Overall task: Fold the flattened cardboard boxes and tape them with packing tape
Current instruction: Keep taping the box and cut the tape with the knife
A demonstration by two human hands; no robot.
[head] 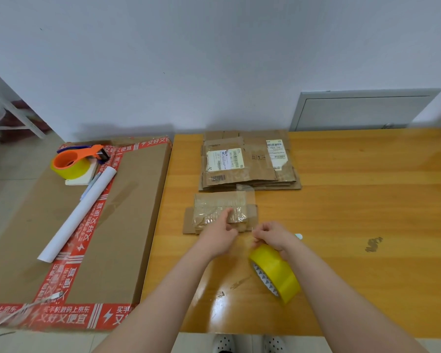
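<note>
A small folded cardboard box [220, 206], wrapped in clear tape, lies on the wooden table [354, 212] in front of me. My left hand [220, 236] presses on its near side, fingers against the taped face. My right hand [271, 236] pinches a strip of clear tape beside the box's near right corner, and a yellow tape roll [275, 272] hangs around that wrist. A loose end of clear tape [246, 193] stands up at the box's far right edge. Behind the box lies a stack of flattened cardboard boxes [250, 161] with shipping labels.
A large brown carton [69, 225] with red printed tape stands left of the table. On it rest an orange tape dispenser [74, 159] with a yellow roll and a white paper tube [79, 212]. A grey panel [362, 109] is set in the wall at back right.
</note>
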